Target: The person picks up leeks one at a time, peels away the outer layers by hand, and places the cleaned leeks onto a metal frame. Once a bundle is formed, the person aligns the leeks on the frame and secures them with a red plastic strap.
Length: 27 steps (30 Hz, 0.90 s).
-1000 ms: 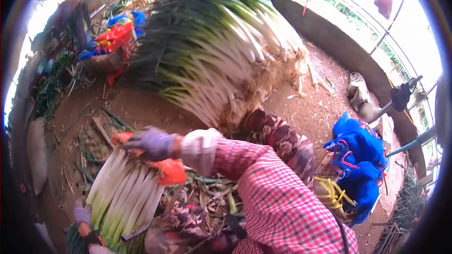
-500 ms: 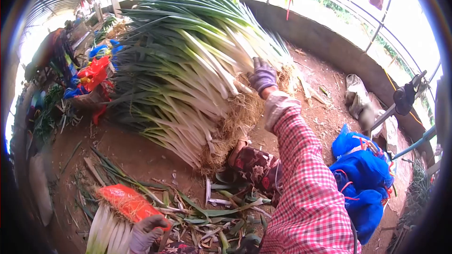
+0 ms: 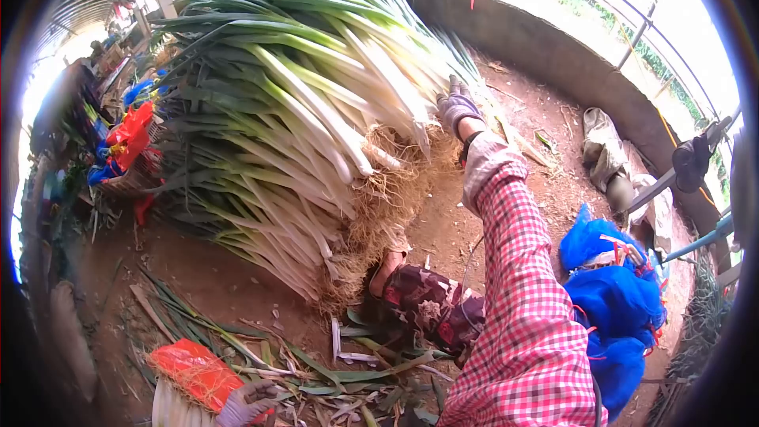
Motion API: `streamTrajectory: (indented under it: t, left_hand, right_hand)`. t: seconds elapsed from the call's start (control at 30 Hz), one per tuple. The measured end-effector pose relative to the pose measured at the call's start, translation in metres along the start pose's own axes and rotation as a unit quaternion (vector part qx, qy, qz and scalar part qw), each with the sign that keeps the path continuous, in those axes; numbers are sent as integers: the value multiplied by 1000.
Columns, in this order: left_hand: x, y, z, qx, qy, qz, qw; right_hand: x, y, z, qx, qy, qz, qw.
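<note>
A large pile of leeks (image 3: 277, 111) lies with white stems and tangled roots (image 3: 379, 198) toward me. My right hand (image 3: 460, 109), in a purple-grey glove, is at the pile's far right end. Its fingers stretch over the outermost stems, apart from each other, and no leek is visibly gripped. At the bottom left, my gloved left hand (image 3: 247, 405) is by a red plastic sheet (image 3: 194, 372) lying over the root ends of a smaller group of leeks (image 3: 175, 407). Its fingers are bent near the sheet's corner; what they hold is hidden.
Leaf scraps (image 3: 348, 375) litter the soil by my patterned trouser leg (image 3: 431, 304). Blue netting (image 3: 613, 300) lies at the right, below a metal pole (image 3: 672, 178). A low wall (image 3: 506, 39) curves behind the pile. A basket (image 3: 138, 178) with red plastic stands left.
My right hand has moved right along the root ends to the pile's edge. The view has shifted, so the pile appears further left. My left hand stays by the red sheet.
</note>
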<state>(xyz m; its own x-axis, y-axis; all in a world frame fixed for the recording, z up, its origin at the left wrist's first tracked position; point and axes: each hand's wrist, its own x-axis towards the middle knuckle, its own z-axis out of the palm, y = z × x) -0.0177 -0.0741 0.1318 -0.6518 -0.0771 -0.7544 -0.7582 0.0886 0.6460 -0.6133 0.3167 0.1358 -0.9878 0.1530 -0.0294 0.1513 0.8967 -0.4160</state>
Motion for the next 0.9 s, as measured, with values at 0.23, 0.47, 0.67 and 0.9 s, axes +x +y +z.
streamTrajectory:
  t: [0.23,0.47,0.67,0.9]
  left_hand:
    - [-14,4,3,17,15,23,999]
    - [-27,-15,0,22,25,28,999]
    - [-39,-40,-6,4,40,19,999]
    - [-54,-27,3,24,22,59,998]
  right_hand:
    - [-5,-9,-11,7,-3,29,1000]
    - [-27,-71,-15,42,-17,-101,994]
    - [-23,-78,-3,51,-56,-104,992]
    - [-100,-111,2,39,-45,-184,981]
